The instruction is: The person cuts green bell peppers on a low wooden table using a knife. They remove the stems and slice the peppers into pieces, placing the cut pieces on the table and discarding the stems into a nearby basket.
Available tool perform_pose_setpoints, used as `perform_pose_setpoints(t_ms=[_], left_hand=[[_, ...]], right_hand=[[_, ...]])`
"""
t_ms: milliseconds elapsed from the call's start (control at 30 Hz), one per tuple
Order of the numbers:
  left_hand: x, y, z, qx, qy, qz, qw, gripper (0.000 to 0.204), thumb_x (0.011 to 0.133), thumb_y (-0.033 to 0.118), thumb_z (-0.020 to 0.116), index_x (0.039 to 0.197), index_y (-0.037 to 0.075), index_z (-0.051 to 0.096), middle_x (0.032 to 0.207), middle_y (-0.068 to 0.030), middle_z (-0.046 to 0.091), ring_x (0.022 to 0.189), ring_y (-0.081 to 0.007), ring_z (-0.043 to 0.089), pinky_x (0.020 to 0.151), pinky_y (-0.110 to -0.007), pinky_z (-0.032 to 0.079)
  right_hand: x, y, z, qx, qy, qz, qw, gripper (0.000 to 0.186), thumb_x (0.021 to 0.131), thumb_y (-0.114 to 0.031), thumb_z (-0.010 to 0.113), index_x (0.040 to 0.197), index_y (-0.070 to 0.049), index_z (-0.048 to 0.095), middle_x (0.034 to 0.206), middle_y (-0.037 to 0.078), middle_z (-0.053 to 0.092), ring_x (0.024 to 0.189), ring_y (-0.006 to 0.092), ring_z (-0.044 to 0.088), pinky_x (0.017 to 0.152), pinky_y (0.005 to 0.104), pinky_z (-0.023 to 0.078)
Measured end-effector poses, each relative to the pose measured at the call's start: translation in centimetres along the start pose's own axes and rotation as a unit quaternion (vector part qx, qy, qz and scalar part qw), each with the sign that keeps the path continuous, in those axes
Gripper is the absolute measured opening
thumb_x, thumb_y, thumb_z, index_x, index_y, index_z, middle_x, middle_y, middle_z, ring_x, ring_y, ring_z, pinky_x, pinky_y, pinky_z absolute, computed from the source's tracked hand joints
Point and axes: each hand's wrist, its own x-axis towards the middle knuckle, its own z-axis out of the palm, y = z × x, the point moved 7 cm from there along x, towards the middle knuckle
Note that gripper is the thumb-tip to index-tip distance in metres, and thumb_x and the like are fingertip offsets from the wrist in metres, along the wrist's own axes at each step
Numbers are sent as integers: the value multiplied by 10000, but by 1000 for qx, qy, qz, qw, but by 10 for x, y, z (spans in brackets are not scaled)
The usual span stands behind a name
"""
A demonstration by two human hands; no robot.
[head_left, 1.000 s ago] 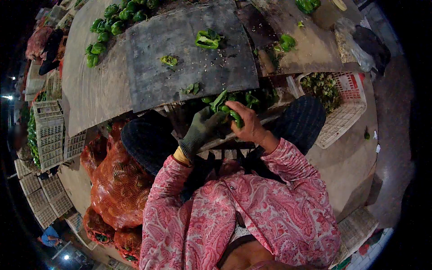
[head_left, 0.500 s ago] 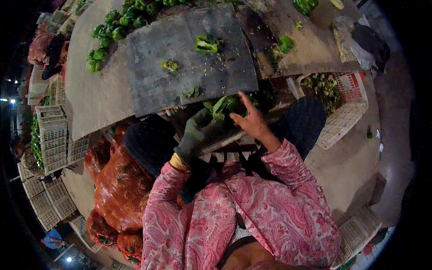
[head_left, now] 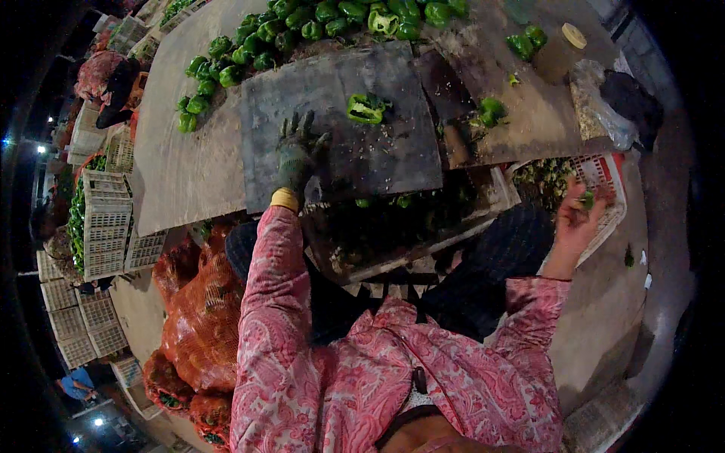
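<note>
My left hand, in a dark grey-green glove with a yellow cuff, lies over the left part of a dark board with its fingers spread. To the right of it on the board is a cut-open green bell pepper with seeds scattered about. My bare right hand reaches out to the right, over a white plastic basket that has a heap of pepper scraps in it. A small green pepper scrap shows between its fingers, which are slightly blurred.
Many green bell peppers line the table's far side. Below the board's near edge, a crate with dark green contents stands between my knees. Red mesh sacks stand at left, near stacked crates. A dark plastic bag lies far right.
My hands have parted from the green pepper they held at the board's near edge. The left moved forward onto the board, where two small scraps no longer show; the right swung out over the basket.
</note>
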Motion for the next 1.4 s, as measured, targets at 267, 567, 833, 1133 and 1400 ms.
perform_pose_setpoints(t_ms=[267,567,833,1133,1400], left_hand=[[-45,79,3,-87,3,130,988,670,764,486,646,1343,180,505,1401,-123,449,1318,-357,370,1113,-498,251],[-11,44,33,-74,-96,81,989,628,731,311,691,1318,163,527,1227,-121,590,1115,-338,559,916,-466,468],[20,-11,58,-679,15,-198,707,395,916,91,585,1308,130,554,971,-54,675,802,-133,612,649,-283,497],[15,32,25,-576,-63,-212,787,277,938,197,599,1192,94,638,867,-59,698,579,-91,565,483,-246,424],[-21,67,-5,-628,-134,-242,728,366,952,256,566,1255,52,579,875,-96,697,605,-88,534,521,-240,434]], right_hand=[[-1,42,8,-308,31,-5,951,381,961,-300,554,1255,-58,556,1217,112,598,677,67,528,529,223,429],[-2,324,94,-633,-244,19,734,367,860,-183,646,1191,-35,590,1124,116,643,846,251,667,722,348,521],[46,403,108,-796,-289,-122,517,488,773,-138,690,1228,-13,566,1212,194,565,1096,392,550,955,426,448],[36,401,79,-707,-230,143,653,231,759,-112,670,964,-5,678,774,143,675,760,310,671,696,399,517],[-35,294,70,-704,-324,11,632,166,878,-51,605,1006,42,654,822,55,645,551,98,572,491,276,453]])
